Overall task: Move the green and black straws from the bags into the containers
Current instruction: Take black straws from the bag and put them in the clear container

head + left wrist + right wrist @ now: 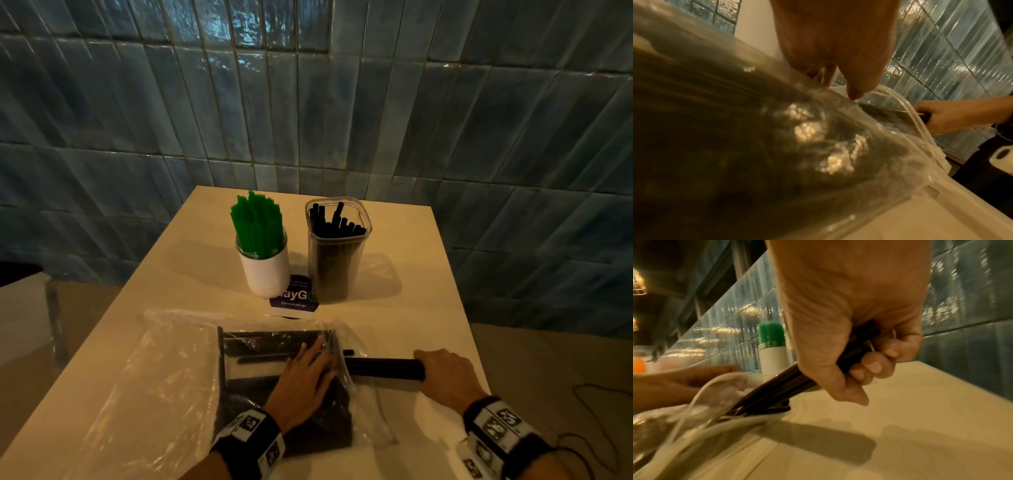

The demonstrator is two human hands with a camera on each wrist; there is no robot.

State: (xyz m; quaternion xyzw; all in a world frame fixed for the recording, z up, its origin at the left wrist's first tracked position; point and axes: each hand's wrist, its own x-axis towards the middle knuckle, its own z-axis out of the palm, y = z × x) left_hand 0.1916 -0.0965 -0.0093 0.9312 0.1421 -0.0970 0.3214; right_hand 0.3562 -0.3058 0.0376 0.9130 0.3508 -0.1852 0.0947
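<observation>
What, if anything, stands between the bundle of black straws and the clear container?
Nothing visible does. The right hand holds the black straws half out of the bag; bare table lies before the clear container.

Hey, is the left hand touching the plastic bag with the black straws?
Touching. The head view shows the left hand resting flat on the plastic bag.

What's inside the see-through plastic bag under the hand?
Black straws fill the clear plastic bag. The left hand covers some, so how many remain cannot be told.
</observation>
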